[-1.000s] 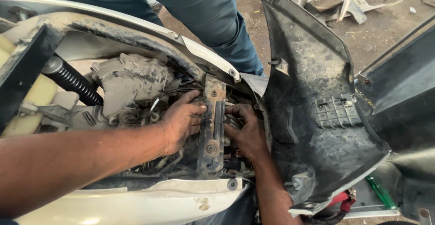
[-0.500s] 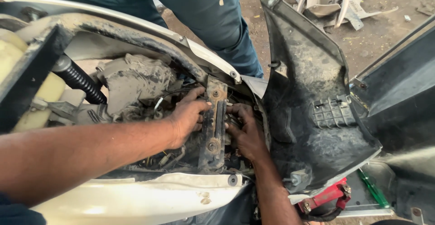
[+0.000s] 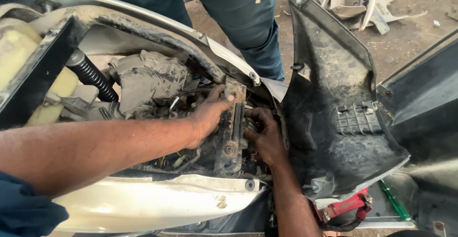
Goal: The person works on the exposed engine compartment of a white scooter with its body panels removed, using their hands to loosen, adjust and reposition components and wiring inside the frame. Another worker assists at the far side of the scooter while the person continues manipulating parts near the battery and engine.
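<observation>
Head view, near to far. Closest, at 7 o'clock, the cream lower body panel (image 3: 157, 203) of an opened scooter runs along the frame bottom, left forearm crossing above it from 9 o'clock, right forearm coming up from 6 o'clock. At centre the dirty metal bracket (image 3: 232, 125) stands between the two hands, long axis running 12 to 6 o'clock, slightly tilted, bolt heads at top and bottom ends. Left hand (image 3: 207, 118) sits at the bracket's 9 o'clock side, fingers curled loosely, thumb and fingertips pressed on its upper left edge near the top bolt; touching, not a full wrap. Right hand (image 3: 267, 137) sits at its 3 o'clock side, fingers bent inward against the bracket's right edge and the wiring behind; what it pinches, if anything, is hidden, cannot tell. Both hands are about equally near, left higher on the bracket, right lower. Further out at 10 o'clock a ribbed black hose (image 3: 93, 77) and grimy engine casing (image 3: 148, 82). At 3 o'clock a black inner plastic fairing (image 3: 334, 122) leans open. At 5 o'clock a red battery part (image 3: 346, 206). Farthest, at 12 o'clock, another person's legs in teal trousers (image 3: 238, 22), and loose panel scraps (image 3: 362, 3) on the dirt floor at 1 o'clock.
</observation>
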